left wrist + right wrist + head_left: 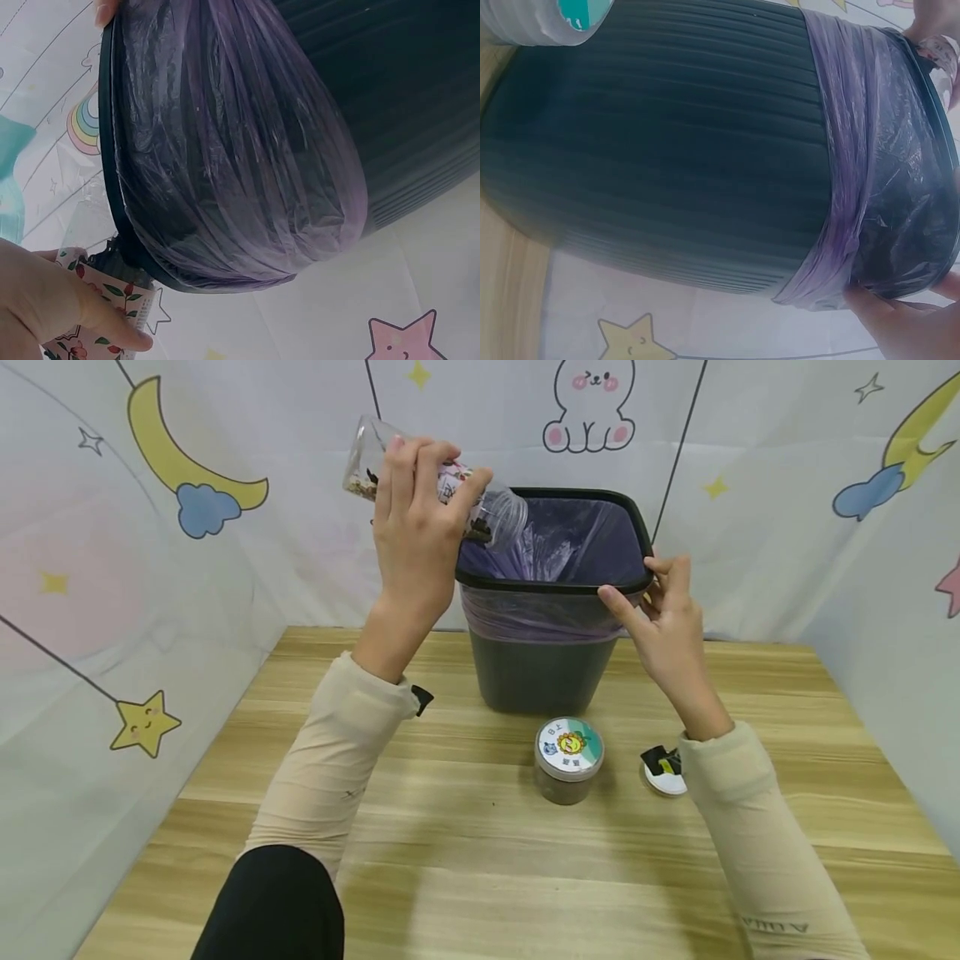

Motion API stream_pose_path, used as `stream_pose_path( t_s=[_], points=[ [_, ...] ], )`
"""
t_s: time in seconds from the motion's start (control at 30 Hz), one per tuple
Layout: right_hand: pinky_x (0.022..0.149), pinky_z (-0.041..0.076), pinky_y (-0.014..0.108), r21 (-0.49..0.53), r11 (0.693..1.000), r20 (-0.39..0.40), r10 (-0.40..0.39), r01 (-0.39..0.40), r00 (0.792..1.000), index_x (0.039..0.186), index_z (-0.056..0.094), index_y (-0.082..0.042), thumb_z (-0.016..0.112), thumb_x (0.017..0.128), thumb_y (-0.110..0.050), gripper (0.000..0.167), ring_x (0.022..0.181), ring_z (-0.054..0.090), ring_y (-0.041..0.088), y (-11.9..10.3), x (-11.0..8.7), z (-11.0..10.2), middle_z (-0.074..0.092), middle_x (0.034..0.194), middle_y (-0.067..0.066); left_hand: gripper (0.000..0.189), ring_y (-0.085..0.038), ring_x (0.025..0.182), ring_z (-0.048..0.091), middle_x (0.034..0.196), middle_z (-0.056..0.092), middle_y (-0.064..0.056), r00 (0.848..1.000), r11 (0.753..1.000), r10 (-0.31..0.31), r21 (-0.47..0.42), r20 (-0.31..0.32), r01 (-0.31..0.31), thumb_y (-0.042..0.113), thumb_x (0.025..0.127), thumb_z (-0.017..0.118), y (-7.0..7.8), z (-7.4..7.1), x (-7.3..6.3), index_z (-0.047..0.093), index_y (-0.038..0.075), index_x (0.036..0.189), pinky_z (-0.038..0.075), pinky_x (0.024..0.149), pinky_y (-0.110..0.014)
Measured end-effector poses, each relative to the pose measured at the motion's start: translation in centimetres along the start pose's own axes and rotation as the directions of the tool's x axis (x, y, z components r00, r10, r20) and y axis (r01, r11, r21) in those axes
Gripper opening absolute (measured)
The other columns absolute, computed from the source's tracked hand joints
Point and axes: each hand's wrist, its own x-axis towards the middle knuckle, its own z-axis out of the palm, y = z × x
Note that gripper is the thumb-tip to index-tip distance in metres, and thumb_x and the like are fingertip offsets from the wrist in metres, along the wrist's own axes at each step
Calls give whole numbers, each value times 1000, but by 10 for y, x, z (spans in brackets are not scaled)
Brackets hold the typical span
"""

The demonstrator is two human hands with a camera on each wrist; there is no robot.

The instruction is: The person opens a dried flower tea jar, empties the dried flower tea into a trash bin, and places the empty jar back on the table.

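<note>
My left hand [420, 527] grips a clear jar [365, 460] with a floral label, tilted so its mouth points right over the near-left rim of a trash can. Dark and pale dried bits lie along the jar's lower side. The dark trash can [542, 668] stands on the table, lined with a purple plastic bag [555, 614] folded over its rim. With thumb and fingers, my right hand [667, 618] pinches the can's right rim. In the left wrist view the label [112, 292] shows red flowers and green leaves under my fingers.
A lidded round tub [568, 760] with a sunflower sticker stands in front of the can. Right of it, a white lid [665, 782] lies on the wooden table [480, 877], beside my right sleeve. Printed cloth [300, 410] hangs behind and on both sides.
</note>
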Motion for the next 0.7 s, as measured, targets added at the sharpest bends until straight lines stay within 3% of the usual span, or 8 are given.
stream_pose_path(
  t_s=[0.27,0.43,0.7],
  points=[
    [110,39,35,25,1000,1,-11,11,1000,129,33,-2,72,94,-27,58,140,40,21,1,1,1,33,158,14,41,-29,122,50,119,61,-9,1000,1000,-4,-10,-2,4,-4,101,46,-3,1,-1,76,22,110,20,120,-34],
    [110,39,35,18,1000,1,-7,7,1000,131,33,-2,72,94,-28,60,139,41,21,0,0,2,32,158,14,42,-29,120,51,117,62,-9,999,999,29,-18,-34,-29,-5,102,43,-5,0,-1,76,22,107,22,119,-35],
    [109,39,35,31,999,-10,-10,11,1000,131,34,-2,71,94,-26,58,139,42,24,-1,0,1,31,158,15,40,-29,119,51,117,62,-9,998,999,51,-8,-33,-51,-2,104,44,-6,-1,-1,77,21,108,22,119,-34]
  ],
)
